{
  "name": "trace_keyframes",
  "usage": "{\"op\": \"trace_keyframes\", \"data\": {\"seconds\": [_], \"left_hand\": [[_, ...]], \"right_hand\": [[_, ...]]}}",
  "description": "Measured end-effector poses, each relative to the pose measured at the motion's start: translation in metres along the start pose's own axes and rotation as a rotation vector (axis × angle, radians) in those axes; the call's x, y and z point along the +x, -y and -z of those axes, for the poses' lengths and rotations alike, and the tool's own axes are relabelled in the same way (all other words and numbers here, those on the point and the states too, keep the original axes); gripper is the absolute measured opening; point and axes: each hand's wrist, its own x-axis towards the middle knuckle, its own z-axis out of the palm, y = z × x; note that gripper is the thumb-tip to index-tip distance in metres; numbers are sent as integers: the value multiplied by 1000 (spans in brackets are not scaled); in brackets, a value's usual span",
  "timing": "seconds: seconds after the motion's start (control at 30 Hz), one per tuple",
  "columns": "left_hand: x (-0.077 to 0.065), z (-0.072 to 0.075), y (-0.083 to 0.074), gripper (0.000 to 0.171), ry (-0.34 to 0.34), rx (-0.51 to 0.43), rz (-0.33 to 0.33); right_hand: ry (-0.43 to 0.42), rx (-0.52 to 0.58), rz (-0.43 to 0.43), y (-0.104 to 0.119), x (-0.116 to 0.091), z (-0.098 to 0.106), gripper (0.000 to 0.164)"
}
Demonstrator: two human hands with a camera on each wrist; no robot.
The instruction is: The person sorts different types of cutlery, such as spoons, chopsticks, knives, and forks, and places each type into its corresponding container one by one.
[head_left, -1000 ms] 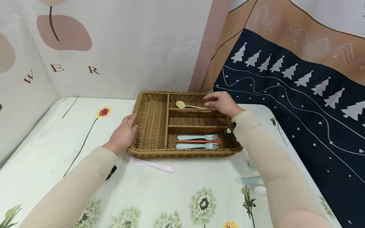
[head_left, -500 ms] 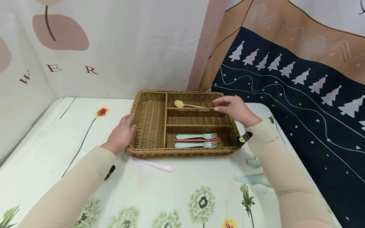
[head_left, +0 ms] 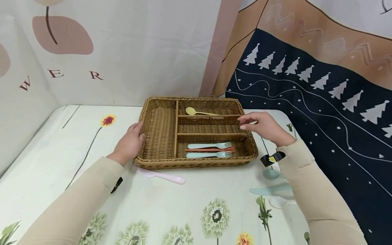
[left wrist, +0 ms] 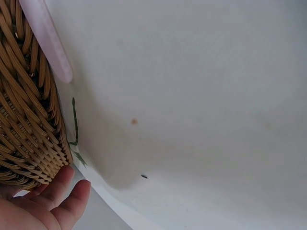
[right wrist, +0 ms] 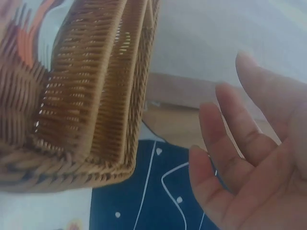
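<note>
A brown wicker cutlery basket [head_left: 159,132] with several compartments stands on the table. My left hand [head_left: 128,143] rests against its left outer wall, and in the left wrist view its fingers [left wrist: 57,187] touch the wicker near a corner. Over the right side hovers my right hand [head_left: 266,127], fingers apart and holding nothing. A yellow spoon [head_left: 199,111] lies in the back right compartment. Two light blue forks [head_left: 203,146] lie in the front right compartment with orange cutlery [head_left: 208,149] between them. The left and middle right compartments hold nothing visible.
A pink knife [head_left: 165,176] lies before the basket, its tip near the front left corner. On the right of the table [head_left: 190,204] are a blue-green spoon [head_left: 272,174], a light blue knife [head_left: 266,190] and a white spoon [head_left: 279,201], partly behind my right forearm.
My right hand has drawn back from the back right compartment, moving right and nearer to me. More of the cutlery at right shows. My left hand stays at the basket; the spoon lies still.
</note>
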Motion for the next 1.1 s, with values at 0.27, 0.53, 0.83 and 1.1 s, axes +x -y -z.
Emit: {"op": "trace_keyframes", "data": {"seconds": [0.27,0.53,0.83,1.1], "left_hand": [[0,1,-1,56,5,-4,-1],[0,0,-1,56,9,-6,2],[0,1,-1,57,11,-9,5],[1,-1,1,57,-1,-13,3]], "right_hand": [[-20,3,-8,-10,-21,4,29],[-24,18,-59,-23,-39,1,32],[-41,3,-103,-41,-59,5,28],[-8,19,-152,-56,-80,10,35]]}}
